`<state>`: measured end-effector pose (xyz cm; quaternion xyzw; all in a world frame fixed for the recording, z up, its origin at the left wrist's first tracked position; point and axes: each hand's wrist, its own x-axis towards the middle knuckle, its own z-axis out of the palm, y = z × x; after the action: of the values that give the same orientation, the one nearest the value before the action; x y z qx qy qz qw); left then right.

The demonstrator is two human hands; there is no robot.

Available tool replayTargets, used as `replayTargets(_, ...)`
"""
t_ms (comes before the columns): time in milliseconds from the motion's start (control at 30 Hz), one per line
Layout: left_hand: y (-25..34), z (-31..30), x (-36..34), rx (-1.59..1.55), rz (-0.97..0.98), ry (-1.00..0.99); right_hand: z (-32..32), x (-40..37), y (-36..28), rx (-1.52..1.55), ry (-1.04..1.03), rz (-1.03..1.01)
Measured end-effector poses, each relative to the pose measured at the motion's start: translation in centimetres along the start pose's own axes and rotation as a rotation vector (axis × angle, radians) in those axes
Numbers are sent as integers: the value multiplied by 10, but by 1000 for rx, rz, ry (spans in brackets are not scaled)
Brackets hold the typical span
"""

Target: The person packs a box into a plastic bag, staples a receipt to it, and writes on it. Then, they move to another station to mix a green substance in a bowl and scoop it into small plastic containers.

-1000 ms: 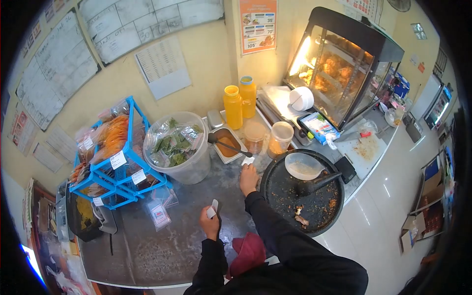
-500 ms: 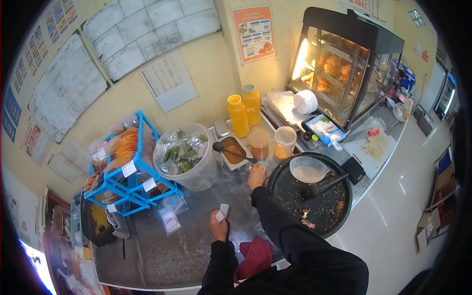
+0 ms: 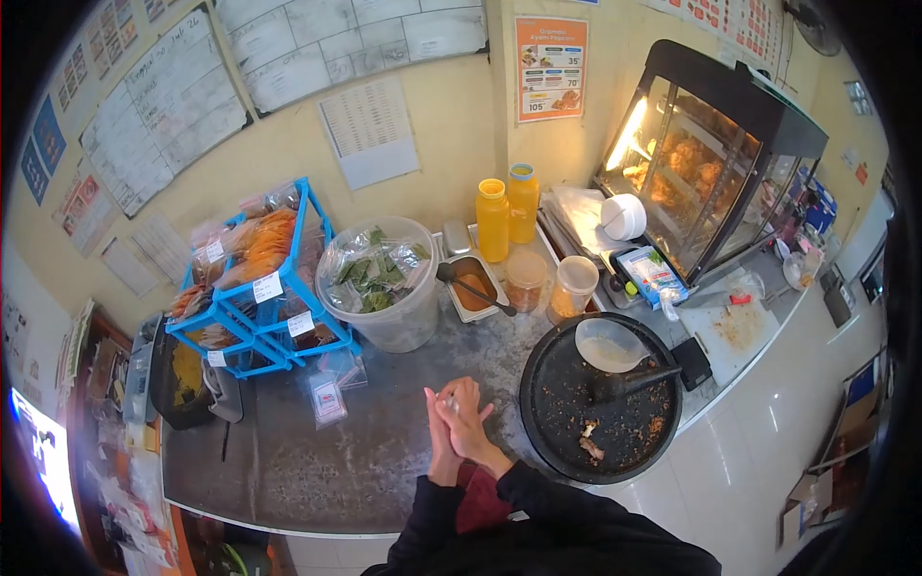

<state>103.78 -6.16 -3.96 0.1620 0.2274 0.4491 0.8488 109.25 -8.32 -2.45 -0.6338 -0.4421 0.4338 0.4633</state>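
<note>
Over the counter [image 3: 288,461], my left hand [image 3: 439,444] and my right hand [image 3: 469,427] are pressed together. The right hand's fingers are folded over the left palm. A small pale bit shows between them; what it is stays mostly hidden. Under my wrists lies a maroon cloth [image 3: 482,501], partly covered by the sleeves. To the right of my hands sits a round black stone mortar [image 3: 567,437] with food bits, a clear plastic bowl [image 3: 607,348] and a dark pestle [image 3: 634,382] in it.
Behind are a tub of green leaves [image 3: 408,322], a metal tray of brown paste [image 3: 459,307] with a ladle, two jars, and two yellow bottles [image 3: 492,226]. Blue baskets [image 3: 252,326] of packets stand left, near a small packet [image 3: 327,401]. A lit food warmer [image 3: 687,163] stands back right.
My right hand has left the spot beside the mortar and come to meet my left hand. The white pieces held in the left hand are now largely hidden. The view has shifted.
</note>
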Motion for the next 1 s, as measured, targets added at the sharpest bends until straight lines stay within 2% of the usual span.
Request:
replayTargets(33,2,-12,2,-21,-36,-63,-9,-9,-18,-208,-172,131)
replayTargets(67,2,-23,5,-42,-69,-127,-11,-7,-12,-355,-15,-134)
replayTargets(100,5,-18,7,-98,8,-280,-10,-3,-6,-495,146,-406)
replayTargets(133,10,-15,5,-71,-15,-228,-10,2,-2,-629,312,-682)
replayTargets(200,19,-5,-3,-20,-61,-125,-11,5,-1,-819,238,-660)
replayTargets(233,18,-11,4,-1,4,-60,-12,9,-5,-916,203,-649)
replayTargets(333,4,-59,33,-30,194,119,-10,25,-17,-907,213,-701)
replayTargets(433,0,-107,57,-129,285,227,-24,65,-46,-630,235,-810)
replayTargets(500,13,-129,60,-80,239,270,-56,151,-65,-355,433,-897)
replayTargets(533,11,-132,58,260,383,344,-72,193,-81,-244,539,-715)
replayTargets(567,7,-131,56,607,522,410,-87,252,-70,-283,610,-715)
replayTargets(600,2,-134,54,960,656,469,-102,308,-52,-443,487,-552)
replayTargets(667,-7,-156,51,1549,874,276,-113,401,-21,-686,223,-255)
replayTargets(700,-11,-162,52,1837,970,152,-108,416,-15,-780,186,-156)
replayTargets(733,-11,-160,55,1870,895,150,-102,423,-21,-878,139,-60)
replayTargets(800,-13,-152,51,1925,742,159,-86,422,-23,-1088,243,69)
replayTargets(900,-7,-151,47,1827,721,140,-74,445,-10,-1126,282,296)
replayTargets(1000,-15,-156,49,1811,720,224,-85,453,-9,-1148,140,192)
